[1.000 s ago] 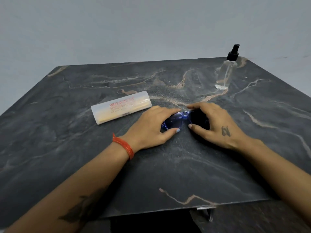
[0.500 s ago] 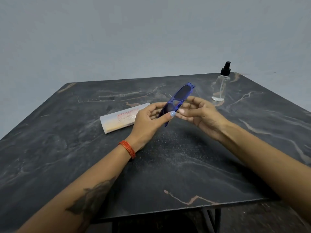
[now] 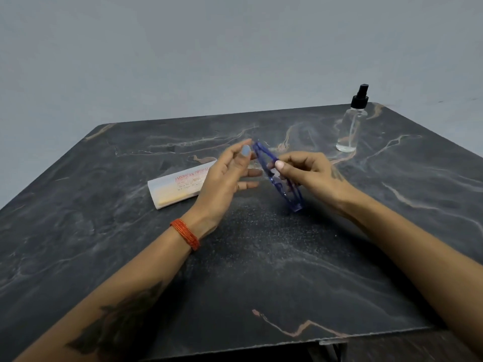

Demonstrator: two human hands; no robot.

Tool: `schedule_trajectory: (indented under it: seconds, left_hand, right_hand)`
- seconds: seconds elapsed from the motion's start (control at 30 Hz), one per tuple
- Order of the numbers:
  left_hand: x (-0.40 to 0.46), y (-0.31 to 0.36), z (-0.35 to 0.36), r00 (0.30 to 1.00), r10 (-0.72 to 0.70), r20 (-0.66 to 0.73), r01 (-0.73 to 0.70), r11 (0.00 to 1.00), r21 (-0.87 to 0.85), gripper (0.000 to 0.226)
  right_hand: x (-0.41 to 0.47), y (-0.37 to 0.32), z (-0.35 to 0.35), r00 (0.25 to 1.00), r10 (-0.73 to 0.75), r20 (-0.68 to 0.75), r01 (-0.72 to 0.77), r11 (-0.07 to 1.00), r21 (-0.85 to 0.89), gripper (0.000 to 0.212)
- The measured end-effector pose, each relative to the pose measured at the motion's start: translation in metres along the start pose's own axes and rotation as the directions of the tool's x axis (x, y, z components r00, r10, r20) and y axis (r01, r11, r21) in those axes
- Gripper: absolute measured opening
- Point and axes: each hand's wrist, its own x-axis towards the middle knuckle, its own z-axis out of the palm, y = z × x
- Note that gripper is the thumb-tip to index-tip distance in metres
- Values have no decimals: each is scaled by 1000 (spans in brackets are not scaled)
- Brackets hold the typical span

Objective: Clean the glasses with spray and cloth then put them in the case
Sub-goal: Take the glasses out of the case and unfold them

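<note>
Glasses: the blue-framed glasses (image 3: 278, 176) are up in the air above the tabletop (image 3: 261, 257), tilted edge-on, one end high by the left thumb, the other end low and nearer the camera
Right hand: the right hand (image 3: 309, 173) pinches the frame near its middle, thumb and curled fingers (image 3: 280, 165) closed on the blue rim
Left hand: the left hand (image 3: 224, 184) sits just beside the upper end of the glasses, thumb raised with its pale blue nail at the frame tip, the other fingers reaching out fairly straight toward the lens; whether it actually grips the frame I cannot tell
Case: the white case (image 3: 180, 188) with red lettering lies flat on the tabletop, behind the left hand and partly hidden by it
Spray: the clear spray bottle (image 3: 351, 124) with a black pump top stands upright near the far right corner, well apart from both hands
Wrist: an orange bracelet (image 3: 185, 233) wraps the left wrist
</note>
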Motion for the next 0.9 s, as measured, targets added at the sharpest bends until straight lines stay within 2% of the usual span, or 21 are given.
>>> schedule_trajectory:
  seconds: [0.13,0.2,0.33,0.4,0.47,0.6,0.7,0.8,0.9]
  left_hand:
    - [1,-2,-3,1000,19,-20,-17,994,107,29]
    - [1,-4,-6,999,45,-4,-43,981,188,23]
    - [0,-8,-14,984,122,127,-168,869,466,11]
    - [0,-10,-16,982,97,162,-168,841,514,10]
    - [0,-9,-17,983,34,178,-119,863,492,8]
    - [-1,-4,-18,983,-51,177,-11,942,336,17]
    - [-1,-2,-18,981,-82,174,47,979,196,13]
    - [2,-5,-20,977,-129,169,120,991,62,11]
    - [5,-7,-24,965,-157,208,171,984,-52,23]
  right_hand:
    - [-4,-5,-2,997,-41,69,48,994,-101,12]
    - [-6,-8,-3,995,-51,82,59,992,-108,17]
    - [-9,-12,-9,993,-56,104,69,990,-119,27]
    - [-9,-13,-11,991,-48,125,63,991,-116,27]
    - [-10,-15,-15,985,-10,170,31,992,-122,27]
    - [-12,-20,-31,954,125,272,-87,985,-147,43]
    - [-10,-20,-43,919,210,333,-197,978,-73,38]
    - [-10,-19,-50,887,197,417,-248,966,72,18]
    - [-9,-14,-53,872,164,462,-266,950,164,27]
